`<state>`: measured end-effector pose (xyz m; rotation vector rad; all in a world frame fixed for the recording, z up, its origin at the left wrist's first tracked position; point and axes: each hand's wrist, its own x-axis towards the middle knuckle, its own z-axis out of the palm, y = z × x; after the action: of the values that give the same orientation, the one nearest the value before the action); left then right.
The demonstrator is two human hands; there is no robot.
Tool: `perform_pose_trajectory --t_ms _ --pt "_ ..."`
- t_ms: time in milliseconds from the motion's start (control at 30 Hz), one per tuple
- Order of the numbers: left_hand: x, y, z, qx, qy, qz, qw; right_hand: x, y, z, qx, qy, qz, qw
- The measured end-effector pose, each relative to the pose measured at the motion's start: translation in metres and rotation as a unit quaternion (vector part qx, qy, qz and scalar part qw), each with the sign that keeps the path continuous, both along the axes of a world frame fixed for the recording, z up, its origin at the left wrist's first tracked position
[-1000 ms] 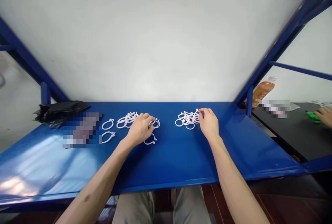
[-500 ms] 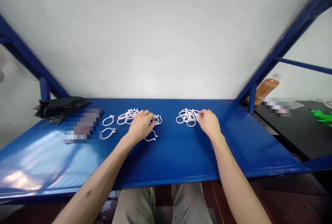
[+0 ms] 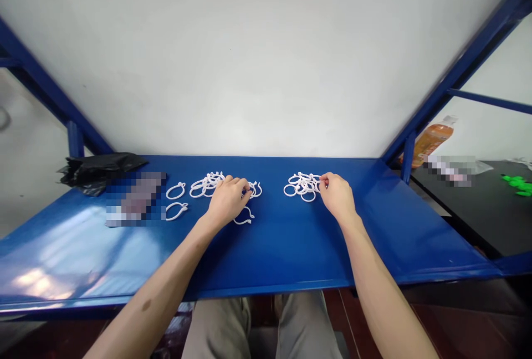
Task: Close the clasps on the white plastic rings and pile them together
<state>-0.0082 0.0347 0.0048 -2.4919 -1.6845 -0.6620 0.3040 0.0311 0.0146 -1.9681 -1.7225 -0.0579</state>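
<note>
My left hand lies over a group of white plastic rings, its fingers curled together and hiding what they grip. Just below it rests one open ring with knobbed ends. On its left is a tangled heap of the same rings. My right hand pinches a ring at the right edge of another pile of white rings. Two more open rings, an upper one and a lower one, lie apart farther left.
A blue metal table spans the view against a pale wall. At its left lie a crumpled black plastic bag and a blurred-out flat object. Beyond the frame on the right, a black surface holds an orange drink bottle and green pieces.
The whole view has shifted slightly. Both hands stay at their ring piles with almost the same finger pose, and no ring has visibly moved across the table.
</note>
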Motion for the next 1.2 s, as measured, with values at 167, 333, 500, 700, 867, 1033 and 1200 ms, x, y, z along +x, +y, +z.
perform_pose_trajectory --t_ms 167,333,500,700,867,1033,1200 --pt "0.001 0.0 -0.002 -0.006 0.005 -0.01 1.0 -0.001 0.0 0.001 0.045 0.007 0.003 0.999" --pt "0.003 -0.002 0.0 -0.015 0.019 -0.003 1.0 -0.011 0.0 -0.002 0.095 0.018 0.05 0.994" --pt "0.005 -0.005 0.007 -0.01 0.007 0.003 1.0 -0.038 -0.007 -0.004 0.149 0.047 0.177 0.972" --pt "0.009 -0.011 0.013 0.011 0.008 0.001 1.0 -0.074 -0.022 -0.01 0.056 0.067 0.332 0.939" --pt "0.011 -0.014 0.015 0.037 0.014 -0.019 0.999 -0.084 -0.024 -0.017 0.008 0.075 0.359 0.93" --pt "0.011 -0.012 0.016 0.061 0.003 0.023 0.998 -0.083 -0.023 -0.019 -0.013 0.094 0.354 0.93" --pt "0.005 -0.008 0.021 0.046 -0.049 0.077 0.995 -0.081 -0.022 -0.018 -0.025 0.107 0.348 0.931"
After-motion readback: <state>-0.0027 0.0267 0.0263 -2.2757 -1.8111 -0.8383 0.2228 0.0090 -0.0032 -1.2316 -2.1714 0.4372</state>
